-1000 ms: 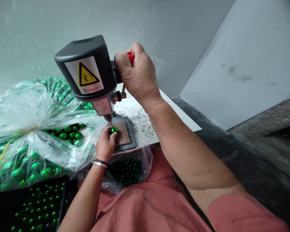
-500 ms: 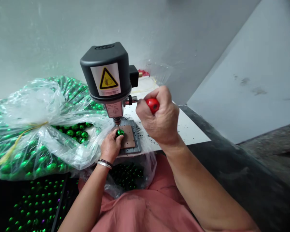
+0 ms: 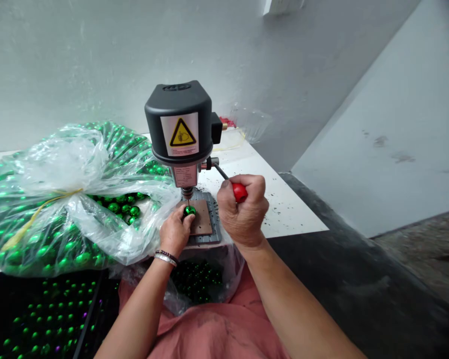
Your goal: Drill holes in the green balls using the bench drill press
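My left hand point(image 3: 175, 230) pinches a shiny green ball point(image 3: 189, 211) on a brown board point(image 3: 201, 222). The board lies on the grey base point(image 3: 216, 230) of a small drill press point(image 3: 178, 124). Its thin bit point(image 3: 188, 202) comes down to the top of the ball; I cannot tell how deep it is. My right hand point(image 3: 243, 212) is closed around the red knob point(image 3: 240, 192) of the press lever point(image 3: 221, 172). A yellow warning label is on the front of the black motor cover.
A big clear plastic bag point(image 3: 78, 224) of green balls, tied with yellow string, lies left of the press. Another open bag point(image 3: 230, 269) with green balls hangs at my lap. Dark shavings dot the white table point(image 3: 288, 209). More green balls point(image 3: 48, 319) are at lower left.
My right hand has pulled the lever knob downward, and the lever now slants down. The left hand keeps the green ball under the bit. The whole view has shifted slightly.
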Available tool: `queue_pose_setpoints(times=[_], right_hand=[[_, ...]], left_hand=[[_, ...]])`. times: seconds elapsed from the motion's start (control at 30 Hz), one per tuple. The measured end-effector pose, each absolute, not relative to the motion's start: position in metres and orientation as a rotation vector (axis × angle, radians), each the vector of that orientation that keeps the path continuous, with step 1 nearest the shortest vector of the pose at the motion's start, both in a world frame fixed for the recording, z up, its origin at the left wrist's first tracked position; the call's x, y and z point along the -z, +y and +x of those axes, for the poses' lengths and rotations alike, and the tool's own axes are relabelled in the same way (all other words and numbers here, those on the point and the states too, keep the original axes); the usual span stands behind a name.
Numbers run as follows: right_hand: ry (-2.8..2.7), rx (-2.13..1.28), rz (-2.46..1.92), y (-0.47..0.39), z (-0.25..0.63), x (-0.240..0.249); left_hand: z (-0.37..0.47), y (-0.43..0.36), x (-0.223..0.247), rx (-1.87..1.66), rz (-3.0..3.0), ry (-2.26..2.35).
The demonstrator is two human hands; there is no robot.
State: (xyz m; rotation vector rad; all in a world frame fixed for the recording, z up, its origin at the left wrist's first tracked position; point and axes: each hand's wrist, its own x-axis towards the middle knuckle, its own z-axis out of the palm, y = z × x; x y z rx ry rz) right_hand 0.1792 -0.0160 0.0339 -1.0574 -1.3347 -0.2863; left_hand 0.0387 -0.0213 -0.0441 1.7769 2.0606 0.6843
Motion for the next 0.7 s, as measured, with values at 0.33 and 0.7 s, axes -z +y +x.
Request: queue_pose_setpoints(times=[0.33,0.7], right_hand=[[-1.245,0.182,-1.051,-0.015,0.173,-0.018],[-1.306,0.083,-1.08,-0.005,0.179,-0.072]], left_hand=[[0.04,-0.022,0.041,-0.691,1.743,2.038],[0.038,-0.021,0.051,-0.8,1.741,1.967]])
